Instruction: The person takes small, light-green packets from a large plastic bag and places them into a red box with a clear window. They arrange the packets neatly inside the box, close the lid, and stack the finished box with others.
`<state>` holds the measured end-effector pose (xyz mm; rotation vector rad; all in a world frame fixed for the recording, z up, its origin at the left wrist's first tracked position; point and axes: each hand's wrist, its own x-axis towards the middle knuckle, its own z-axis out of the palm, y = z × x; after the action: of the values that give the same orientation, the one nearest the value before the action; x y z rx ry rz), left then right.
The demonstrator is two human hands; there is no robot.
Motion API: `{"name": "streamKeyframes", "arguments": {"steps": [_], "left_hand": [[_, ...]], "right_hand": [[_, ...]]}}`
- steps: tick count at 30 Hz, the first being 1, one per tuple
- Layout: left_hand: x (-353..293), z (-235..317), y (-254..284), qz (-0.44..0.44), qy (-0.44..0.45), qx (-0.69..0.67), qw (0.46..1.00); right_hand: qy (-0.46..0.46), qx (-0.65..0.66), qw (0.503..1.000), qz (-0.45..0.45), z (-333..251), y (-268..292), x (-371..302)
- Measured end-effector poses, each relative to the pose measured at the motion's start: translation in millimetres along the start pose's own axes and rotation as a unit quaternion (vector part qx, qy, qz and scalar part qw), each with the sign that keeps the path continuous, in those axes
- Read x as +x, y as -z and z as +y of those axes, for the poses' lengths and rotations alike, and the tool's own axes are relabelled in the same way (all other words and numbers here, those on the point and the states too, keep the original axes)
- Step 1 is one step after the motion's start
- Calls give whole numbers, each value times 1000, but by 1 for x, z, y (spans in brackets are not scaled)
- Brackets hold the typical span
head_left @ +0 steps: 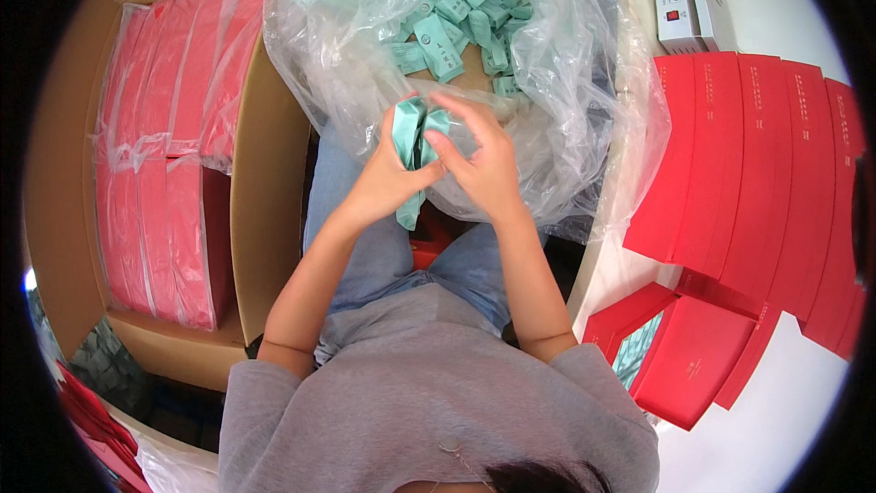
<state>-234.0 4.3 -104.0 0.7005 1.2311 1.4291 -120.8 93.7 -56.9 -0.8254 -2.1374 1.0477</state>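
Small mint-green sachets (408, 132) are gathered upright in a stack between my two hands, above my lap. My left hand (383, 183) wraps round them from the left, and one sachet end hangs down below its palm. On the other side, my right hand (485, 162) pinches the near edge of the bunch with thumb and fingers. Just beyond my hands, a large clear plastic bag (338, 14) lies open with many loose sachets (441, 47) of the same kind inside. How many I hold cannot be made out.
At left stands an open cardboard box (265, 183) of plastic-wrapped red boxes (151, 237). On the white table at right, red boxes (712, 155) overlap in a row; an open red box (630, 347) shows green sachets. A white machine (677, 0) sits at the far right.
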Motion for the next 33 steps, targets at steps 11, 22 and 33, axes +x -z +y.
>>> {"name": "streamKeyframes", "arguments": {"steps": [11, 22, 33], "left_hand": [[-8, -17, 23, -221, 142, -719, 643], [-15, -29, 14, -300, 163, -825, 450], [-14, -17, 17, -298, 167, -700, 627]], "right_hand": [[-95, 192, 976, -28, 9, -10, 19], [45, 43, 985, -161, -8, -11, 20], [57, 61, 988, -129, -8, 9, 11]]}}
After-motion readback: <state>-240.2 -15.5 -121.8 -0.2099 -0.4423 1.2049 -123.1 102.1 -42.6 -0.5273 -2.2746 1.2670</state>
